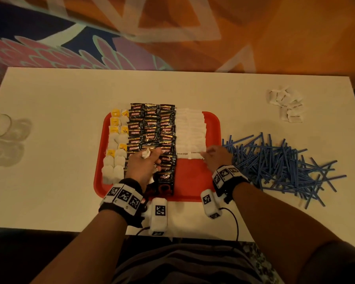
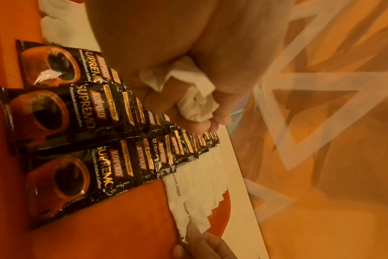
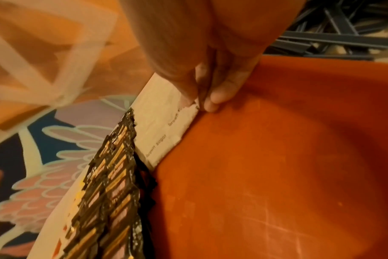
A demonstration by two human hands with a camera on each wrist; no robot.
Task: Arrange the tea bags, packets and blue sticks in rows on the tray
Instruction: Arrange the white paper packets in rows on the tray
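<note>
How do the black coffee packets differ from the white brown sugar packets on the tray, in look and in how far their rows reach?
The coffee packets are black and glossy, with gold and red print; the brown sugar packets are plain white paper with small text. The coffee packets fill three columns that nearly reach the near rim of the red tray; the sugar packets fill two columns that stop about midway, with bare tray in front. Both kinds lie flat, overlapping in rows.

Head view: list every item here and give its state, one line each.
tea bags: in rows at the tray's left side.
coffee packets: overlapped in rows, mid tray.
brown sugar packets: in rows, right of the coffee.
blue sticks: loose heap on the table, off the tray.
tray: near right part bare.
left hand: holds a bunch of white packets.
right hand: fingers pinch the nearest sugar packet.
</note>
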